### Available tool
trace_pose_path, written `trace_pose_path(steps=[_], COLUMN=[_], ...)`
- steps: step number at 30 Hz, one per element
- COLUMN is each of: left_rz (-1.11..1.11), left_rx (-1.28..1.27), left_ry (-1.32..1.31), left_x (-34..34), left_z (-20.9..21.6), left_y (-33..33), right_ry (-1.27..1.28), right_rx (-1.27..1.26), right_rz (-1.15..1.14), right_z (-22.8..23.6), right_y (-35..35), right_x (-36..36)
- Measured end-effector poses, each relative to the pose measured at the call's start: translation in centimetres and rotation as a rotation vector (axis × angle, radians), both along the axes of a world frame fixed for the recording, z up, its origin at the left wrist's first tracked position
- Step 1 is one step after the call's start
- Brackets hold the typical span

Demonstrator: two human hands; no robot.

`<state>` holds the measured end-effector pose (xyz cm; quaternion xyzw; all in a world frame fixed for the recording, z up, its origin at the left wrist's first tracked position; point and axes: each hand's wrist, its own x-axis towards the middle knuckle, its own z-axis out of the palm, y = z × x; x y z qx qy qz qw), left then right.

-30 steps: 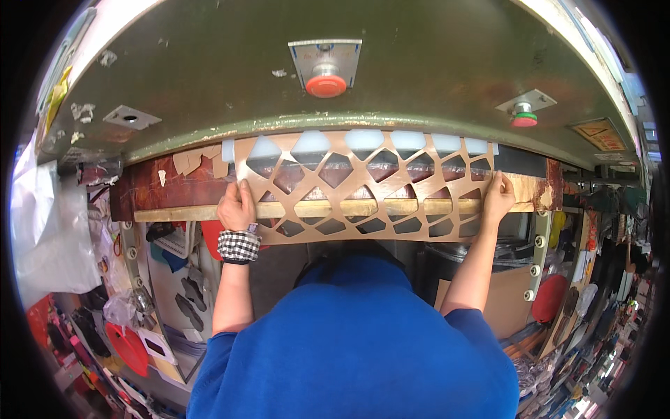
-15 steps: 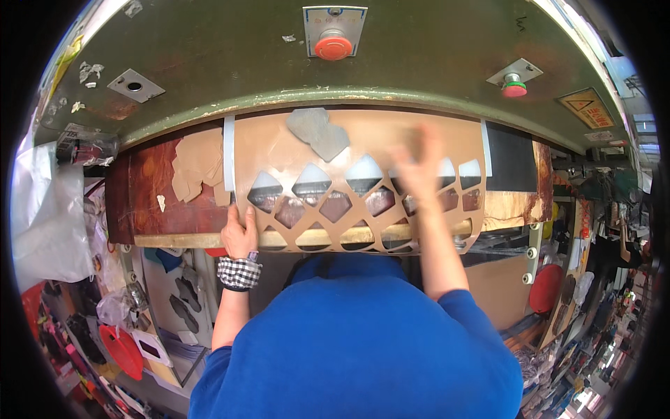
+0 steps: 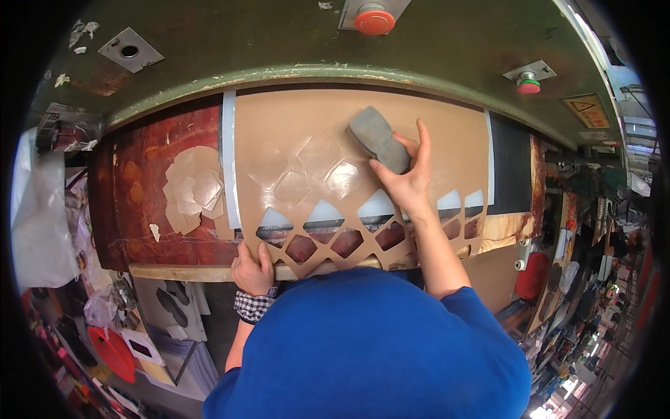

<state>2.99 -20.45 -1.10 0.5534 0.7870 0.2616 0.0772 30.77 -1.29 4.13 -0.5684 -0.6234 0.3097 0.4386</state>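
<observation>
A brown sheet (image 3: 433,119) lies across the work surface, with rows of diamond-like holes along its near side. Several closed outlines (image 3: 324,153) show in it, their pieces still in place. My right hand (image 3: 410,178) grips a grey cutting die (image 3: 377,136) between thumb and fingers, with the index finger sticking up. The die looks tilted over the sheet; I cannot tell if it touches. At the sheet's near left corner, my left hand (image 3: 252,272) holds the edge, thumb and fingers closed about it.
Left of the sheet, cut brown pieces (image 3: 192,185) are piled on a reddish-brown board (image 3: 132,202). A green machine body (image 3: 265,42) spans the far side, carrying a red push button (image 3: 375,21) and a green-ringed button (image 3: 528,84). A black strip (image 3: 513,167) lies at right.
My right hand has moved onto the die and picked it up off the sheet, carrying it right. Outlines beneath it now show. The whole view has shifted; my left hand stays at the sheet's corner.
</observation>
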Motion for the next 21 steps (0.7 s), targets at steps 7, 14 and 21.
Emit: trace_pose_path(steps=[7,14,21], left_rz=[-0.006,0.043,0.112], left_rx=[-0.006,0.037,-0.003], left_ry=[0.026,0.089,0.134], left_x=[-0.2,-0.6,-1.2], left_z=[0.1,-0.7,0.4], left_y=[1.3,6.4,15.0], right_ry=[-0.162,-0.125,-0.344], right_rx=[0.102,0.442,0.538], right_rz=[0.01,-0.575,-0.634], right_z=[-2.5,5.6,7.1], right_y=[0.3,10.6,17.3], right_x=[0.3,10.0,12.5])
